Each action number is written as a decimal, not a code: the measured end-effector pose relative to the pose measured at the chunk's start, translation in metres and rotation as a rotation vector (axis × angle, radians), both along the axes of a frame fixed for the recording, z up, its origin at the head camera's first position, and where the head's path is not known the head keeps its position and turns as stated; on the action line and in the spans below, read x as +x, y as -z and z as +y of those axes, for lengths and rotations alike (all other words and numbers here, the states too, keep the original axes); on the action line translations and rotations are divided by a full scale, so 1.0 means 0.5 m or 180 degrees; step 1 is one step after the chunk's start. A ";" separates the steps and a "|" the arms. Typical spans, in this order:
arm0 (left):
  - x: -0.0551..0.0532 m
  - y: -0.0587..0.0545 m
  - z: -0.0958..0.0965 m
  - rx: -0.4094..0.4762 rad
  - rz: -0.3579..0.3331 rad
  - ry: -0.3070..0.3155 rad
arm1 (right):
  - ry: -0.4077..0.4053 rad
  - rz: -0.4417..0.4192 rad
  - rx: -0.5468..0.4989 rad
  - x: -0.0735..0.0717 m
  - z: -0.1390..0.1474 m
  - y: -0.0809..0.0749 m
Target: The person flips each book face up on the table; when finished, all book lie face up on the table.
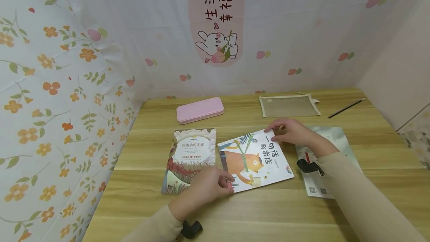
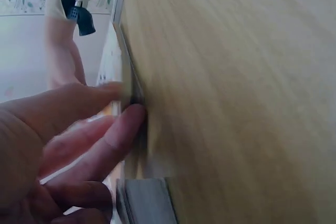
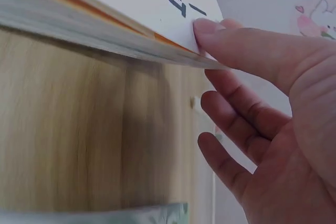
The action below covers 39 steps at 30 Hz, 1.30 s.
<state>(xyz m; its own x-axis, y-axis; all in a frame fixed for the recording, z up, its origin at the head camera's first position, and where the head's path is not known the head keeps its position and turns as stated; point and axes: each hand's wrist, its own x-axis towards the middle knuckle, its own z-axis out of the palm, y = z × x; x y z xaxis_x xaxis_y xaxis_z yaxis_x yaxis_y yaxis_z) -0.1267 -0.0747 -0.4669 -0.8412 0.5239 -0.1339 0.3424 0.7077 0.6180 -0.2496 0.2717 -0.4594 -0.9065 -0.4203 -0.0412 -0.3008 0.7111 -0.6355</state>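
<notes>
A white picture book (image 1: 248, 160) with an orange fox-like animal on its cover lies at a slant mid-table in the head view. My right hand (image 1: 290, 133) pinches its far corner, thumb on the cover and fingers beneath; the right wrist view shows this book edge raised above the wood. At the near left corner, my left hand (image 1: 211, 184) pinches the book between thumb and fingers. Left of it lies another book (image 1: 193, 152) with a flowery cover, partly covered by my left hand. A pale green book (image 1: 314, 182) sits under my right forearm, partly hidden.
At the back of the wooden table (image 1: 134, 197) are a pink pencil case (image 1: 200, 110), a mesh zip pouch (image 1: 290, 106) and a dark pencil (image 1: 346, 108). A printed white cloth (image 1: 161, 47) hangs behind, and a floral one (image 1: 60, 104) on the left.
</notes>
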 end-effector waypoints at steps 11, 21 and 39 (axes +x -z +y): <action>0.004 -0.002 0.016 -0.0451 0.0489 0.0047 | -0.0193 0.0121 0.0232 0.008 -0.026 0.013; -0.046 -0.012 -0.004 -0.0574 0.0727 -0.0017 | 0.0034 0.0268 0.0484 0.071 -0.026 0.019; -0.142 -0.016 -0.011 -0.0783 0.0858 0.0011 | 0.0074 0.0125 0.0779 0.164 -0.020 0.005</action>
